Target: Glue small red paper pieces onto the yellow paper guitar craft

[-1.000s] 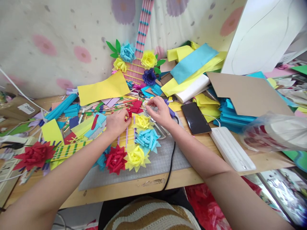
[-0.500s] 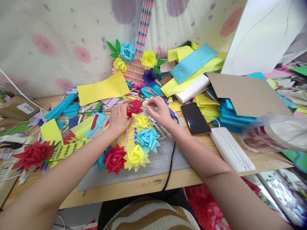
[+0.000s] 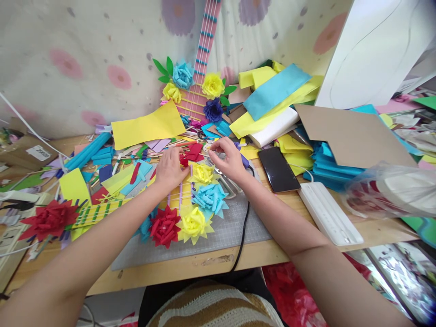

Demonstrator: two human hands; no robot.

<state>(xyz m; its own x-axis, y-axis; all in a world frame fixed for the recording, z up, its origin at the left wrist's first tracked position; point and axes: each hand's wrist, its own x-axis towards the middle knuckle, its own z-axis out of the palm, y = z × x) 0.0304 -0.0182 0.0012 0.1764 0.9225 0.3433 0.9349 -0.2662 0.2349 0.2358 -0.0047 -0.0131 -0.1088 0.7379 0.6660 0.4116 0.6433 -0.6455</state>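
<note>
My left hand (image 3: 169, 169) is closed at the upper edge of a yellow paper guitar (image 3: 185, 194), its fingertips and thumb around a small red paper flower (image 3: 184, 161), mostly hidden. To its right my right hand (image 3: 229, 158) hovers with bent fingers, thumb and index apart, nothing visible between them. The guitar carries large paper flowers: a red one (image 3: 165, 227), a light blue one (image 3: 210, 199) and yellow ones, such as the lower yellow flower (image 3: 194, 222). Its fretted neck (image 3: 98, 212) passes under my left forearm, with another red flower (image 3: 51, 219) at its end.
A grey cutting mat (image 3: 235, 222) lies under the guitar. Behind my right hand is a purple glue gun (image 3: 244, 160) with a black cord. A phone (image 3: 278, 169), a white power strip (image 3: 330, 213), paper scraps and a pink paper guitar (image 3: 190, 106) surround the work area.
The view has shifted very slightly. Both hands stay nearly in place, and the red flower shows a little more at my left fingertips.
</note>
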